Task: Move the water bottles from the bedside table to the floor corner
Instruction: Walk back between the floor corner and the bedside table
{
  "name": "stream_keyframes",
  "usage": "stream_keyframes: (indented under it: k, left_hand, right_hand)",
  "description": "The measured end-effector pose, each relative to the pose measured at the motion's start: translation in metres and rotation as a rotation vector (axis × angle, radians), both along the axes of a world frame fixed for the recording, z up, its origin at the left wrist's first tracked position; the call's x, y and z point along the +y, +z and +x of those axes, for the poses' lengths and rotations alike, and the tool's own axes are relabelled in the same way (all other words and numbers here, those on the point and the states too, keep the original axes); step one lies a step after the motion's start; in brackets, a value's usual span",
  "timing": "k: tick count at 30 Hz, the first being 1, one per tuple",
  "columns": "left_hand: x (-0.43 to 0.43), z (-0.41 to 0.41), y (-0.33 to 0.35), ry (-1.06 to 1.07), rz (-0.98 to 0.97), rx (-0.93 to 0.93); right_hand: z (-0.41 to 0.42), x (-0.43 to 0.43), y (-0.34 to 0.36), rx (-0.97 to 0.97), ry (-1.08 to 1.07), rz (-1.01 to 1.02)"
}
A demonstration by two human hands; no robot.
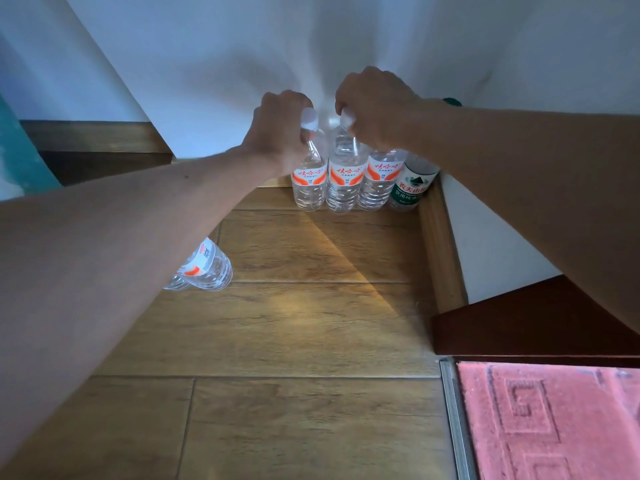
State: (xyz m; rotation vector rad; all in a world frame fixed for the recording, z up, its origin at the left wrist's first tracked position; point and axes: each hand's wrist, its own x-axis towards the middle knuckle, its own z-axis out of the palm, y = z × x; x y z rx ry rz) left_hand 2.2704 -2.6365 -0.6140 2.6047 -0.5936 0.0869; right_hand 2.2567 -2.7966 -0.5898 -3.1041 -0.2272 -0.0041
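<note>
Wooden floor (294, 334) corner: 4 bottles upright | 1 lying | left hand (280, 133), right hand (374, 109): each grip holds 1 bottle top

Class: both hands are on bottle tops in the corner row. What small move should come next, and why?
Probably let go with both hands. The left hand and right hand each grip a cap, and both orange-label bottles appear to stand upright on the wooden floor in the row beside the green-label bottle. Another bottle stands apart, still to be placed.
</note>
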Motion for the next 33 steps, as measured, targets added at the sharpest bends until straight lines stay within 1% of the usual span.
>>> stream_keyframes:
  k: [3, 6, 10, 14, 20, 24, 28, 33]
  left_hand:
    - [0.002, 0.0, 0.003, -0.01, 0.013, 0.046]
    - [0.005, -0.004, 0.005, -0.034, -0.012, 0.112]
    - [0.01, -0.014, 0.006, -0.042, -0.061, 0.171]
    - [0.015, -0.015, 0.009, -0.064, -0.05, 0.211]
    - [0.021, -0.013, 0.025, -0.07, 0.012, 0.239]
    - [0.045, -0.014, 0.038, -0.062, 0.038, 0.236]
    - [0.089, -0.012, 0.051, -0.02, 0.073, 0.196]
    - [0.148, -0.032, 0.064, 0.022, 0.113, 0.151]
  right_hand:
    - [0.0, 0.002, 0.001, 0.02, 0.003, -0.027]
    - [-0.006, 0.004, 0.002, 0.061, -0.028, -0.005]
    - [-0.018, 0.009, 0.004, 0.054, -0.036, -0.001]
    - [-0.024, 0.016, 0.006, 0.07, -0.044, -0.011]
    - [-0.028, 0.043, 0.022, -0.006, -0.043, -0.072]
    - [-0.03, 0.072, 0.036, -0.053, 0.018, -0.06]
    - [-0.032, 0.106, 0.05, -0.073, 0.119, -0.024]
    - [-0.035, 0.148, 0.057, -0.037, 0.219, 0.052]
